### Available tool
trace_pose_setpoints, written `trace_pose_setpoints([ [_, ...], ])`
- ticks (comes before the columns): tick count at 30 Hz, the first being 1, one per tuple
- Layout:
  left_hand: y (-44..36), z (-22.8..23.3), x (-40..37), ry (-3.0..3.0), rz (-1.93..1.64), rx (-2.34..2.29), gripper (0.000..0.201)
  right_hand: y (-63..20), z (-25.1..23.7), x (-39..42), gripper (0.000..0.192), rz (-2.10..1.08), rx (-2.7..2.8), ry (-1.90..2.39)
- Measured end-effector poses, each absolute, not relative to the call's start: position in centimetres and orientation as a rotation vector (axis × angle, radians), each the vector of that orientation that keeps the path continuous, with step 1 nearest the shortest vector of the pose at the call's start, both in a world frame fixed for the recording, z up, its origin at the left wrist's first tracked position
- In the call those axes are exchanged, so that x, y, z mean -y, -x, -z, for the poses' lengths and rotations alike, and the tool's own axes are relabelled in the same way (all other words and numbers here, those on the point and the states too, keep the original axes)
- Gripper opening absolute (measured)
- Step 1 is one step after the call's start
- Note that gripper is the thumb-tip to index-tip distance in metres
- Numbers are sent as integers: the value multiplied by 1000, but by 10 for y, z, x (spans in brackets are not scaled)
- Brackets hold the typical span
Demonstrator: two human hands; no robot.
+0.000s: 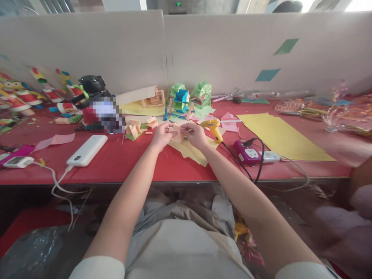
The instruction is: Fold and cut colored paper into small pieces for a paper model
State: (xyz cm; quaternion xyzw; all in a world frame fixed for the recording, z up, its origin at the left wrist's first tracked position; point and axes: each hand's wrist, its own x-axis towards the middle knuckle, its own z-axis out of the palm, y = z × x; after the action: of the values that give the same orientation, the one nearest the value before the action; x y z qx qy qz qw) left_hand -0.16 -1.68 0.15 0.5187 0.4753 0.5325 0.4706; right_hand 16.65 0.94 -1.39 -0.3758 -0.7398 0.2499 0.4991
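Observation:
A small piece of peach paper (178, 133) is pinched between my left hand (163, 135) and my right hand (195, 135), and both hands have their fingers closed on it. Its exact folds are partly hidden by the fingers. Under the hands lie yellow paper pieces (193, 152) on the red table. Just right of my right hand rests a yellow glue gun (214, 128). To the left of my left hand sit small folded peach paper shapes (133, 130). Beyond the hands stand green and blue folded paper models (182, 100).
A yellow sheet (285, 135) lies on the right, near a purple power socket (247, 152) with cables. On the left are a white power bank (87, 150) and a black-lidded bottle (92, 85). A grey partition (87, 46) closes off the back. Another person's arm (362, 178) shows at far right.

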Motion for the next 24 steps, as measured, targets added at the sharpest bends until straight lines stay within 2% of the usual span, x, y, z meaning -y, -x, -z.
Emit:
trace_pose_setpoints([
  [12, 0, -9, 20, -1130, -1322, -1195, 31, -168, 15, -6, 22, -459, 1836, 781],
  [24, 2, -17, 21, -895, -1363, -1056, 20, -167, 16, -8, 26, -227, 1974, 746],
])
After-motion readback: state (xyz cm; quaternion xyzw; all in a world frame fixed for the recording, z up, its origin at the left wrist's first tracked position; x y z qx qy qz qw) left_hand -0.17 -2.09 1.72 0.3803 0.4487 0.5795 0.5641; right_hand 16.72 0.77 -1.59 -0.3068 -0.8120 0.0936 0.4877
